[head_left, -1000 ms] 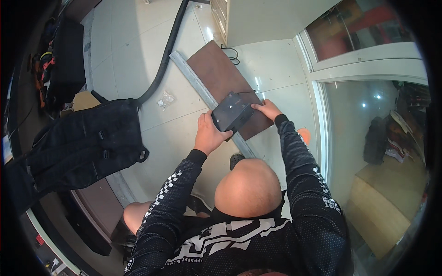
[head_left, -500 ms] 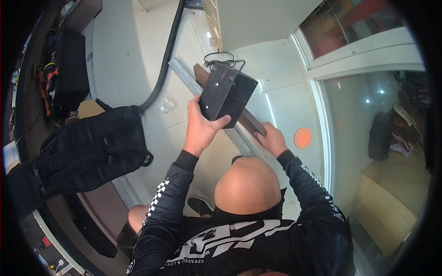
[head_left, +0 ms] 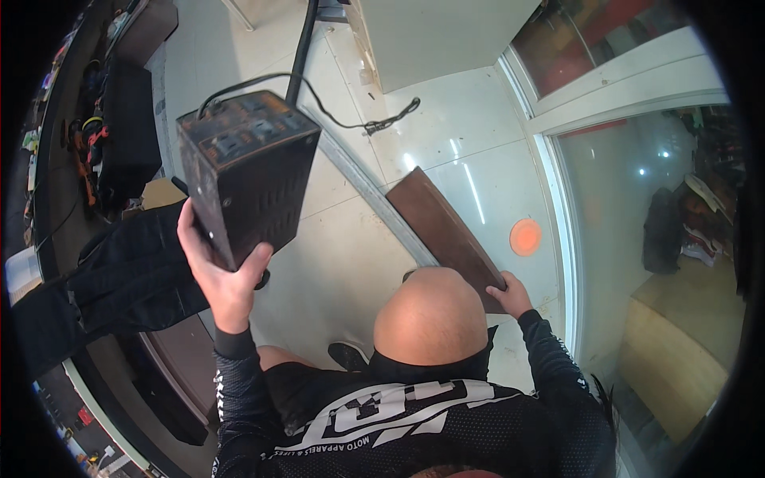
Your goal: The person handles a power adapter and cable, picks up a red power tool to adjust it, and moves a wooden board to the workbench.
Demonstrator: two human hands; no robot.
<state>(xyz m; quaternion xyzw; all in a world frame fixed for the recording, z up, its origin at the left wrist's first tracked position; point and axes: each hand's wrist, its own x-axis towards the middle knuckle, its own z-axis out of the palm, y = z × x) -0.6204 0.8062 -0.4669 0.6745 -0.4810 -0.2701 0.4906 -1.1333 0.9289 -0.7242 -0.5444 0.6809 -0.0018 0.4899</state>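
Note:
My left hand (head_left: 225,275) grips the lower end of a black metal power box (head_left: 263,187), thumb on one side and fingers round the other. Sockets with orange markings show on the box's top, and vent slots run along its side. A thin black cord (head_left: 323,107) trails from the box to the right, ending in a bundled loop. My right hand (head_left: 512,295) holds the near end of a dark brown board (head_left: 442,227), which slants away beyond my knee. Its fingers are partly hidden by the board.
A grey metal strip (head_left: 370,191) crosses the tiled floor. The black backpack (head_left: 131,275) lies at left, beside shelves. A thick black hose (head_left: 304,52) runs at the back. On the right are an orange disc (head_left: 525,237), a glass door frame (head_left: 558,215) and a cabinet (head_left: 438,40).
The power box has moved left and up toward me in my left hand, swinging its cord outward. My right hand has shifted right and nearer with the board, whose broad face now shows.

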